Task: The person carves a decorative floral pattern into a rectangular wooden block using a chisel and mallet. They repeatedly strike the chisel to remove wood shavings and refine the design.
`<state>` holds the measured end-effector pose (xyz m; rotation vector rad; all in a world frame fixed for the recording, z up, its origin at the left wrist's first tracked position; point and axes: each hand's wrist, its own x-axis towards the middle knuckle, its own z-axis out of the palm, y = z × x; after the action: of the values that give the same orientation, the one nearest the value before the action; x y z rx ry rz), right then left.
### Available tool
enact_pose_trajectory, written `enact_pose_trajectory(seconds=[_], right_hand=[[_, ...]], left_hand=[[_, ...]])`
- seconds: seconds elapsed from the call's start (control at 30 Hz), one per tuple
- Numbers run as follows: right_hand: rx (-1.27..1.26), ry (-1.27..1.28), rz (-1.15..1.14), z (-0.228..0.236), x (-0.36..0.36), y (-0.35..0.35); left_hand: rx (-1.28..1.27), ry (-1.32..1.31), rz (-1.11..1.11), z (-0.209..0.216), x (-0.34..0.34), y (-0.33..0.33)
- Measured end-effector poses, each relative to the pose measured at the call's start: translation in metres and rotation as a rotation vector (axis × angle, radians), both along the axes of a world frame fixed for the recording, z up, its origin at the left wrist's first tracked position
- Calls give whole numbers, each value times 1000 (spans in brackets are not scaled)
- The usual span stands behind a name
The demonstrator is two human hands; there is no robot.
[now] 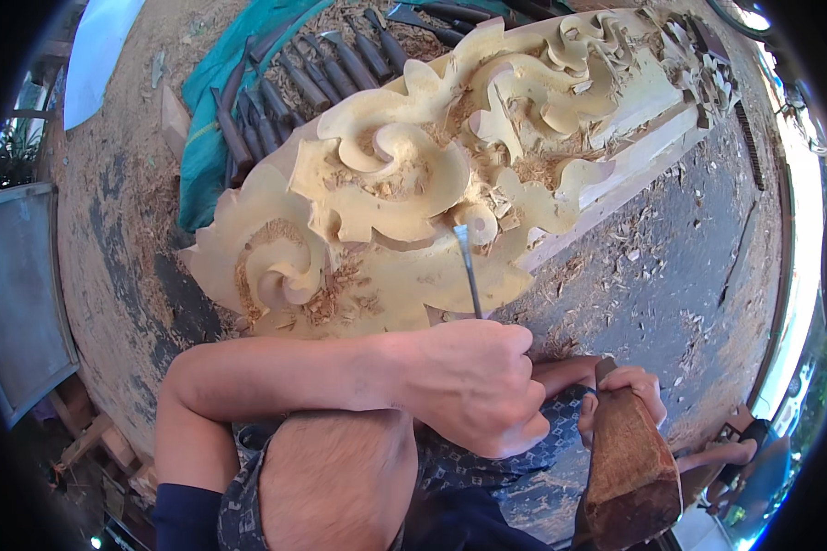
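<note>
The left hand is fisted around a chisel whose tip rests at a small scroll of the carving lying on the floor, while the right hand grips a mallet held low, so carving is mid-cut, and the next strike likely needs a steady blade angle.

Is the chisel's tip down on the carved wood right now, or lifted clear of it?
Down on it. The chisel, gripped in the left hand, has its tip set against the carved panel beside a small scroll.
</note>
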<state>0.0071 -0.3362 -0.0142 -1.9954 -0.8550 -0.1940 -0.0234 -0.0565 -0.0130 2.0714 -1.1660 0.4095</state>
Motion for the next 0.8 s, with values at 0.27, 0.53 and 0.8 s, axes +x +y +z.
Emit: enact_pose_trajectory(seconds=[0.27,0.53,0.8], right_hand=[[-84,-90,123,-12,5,-13],[-240,-81,183,-23,31,-6],[3,-103,128,-37,26,-6]], left_hand=[[12,84,73,-18,15,0],[-67,133,118,-13,27,7],[-9,-216,70,4,7,0]])
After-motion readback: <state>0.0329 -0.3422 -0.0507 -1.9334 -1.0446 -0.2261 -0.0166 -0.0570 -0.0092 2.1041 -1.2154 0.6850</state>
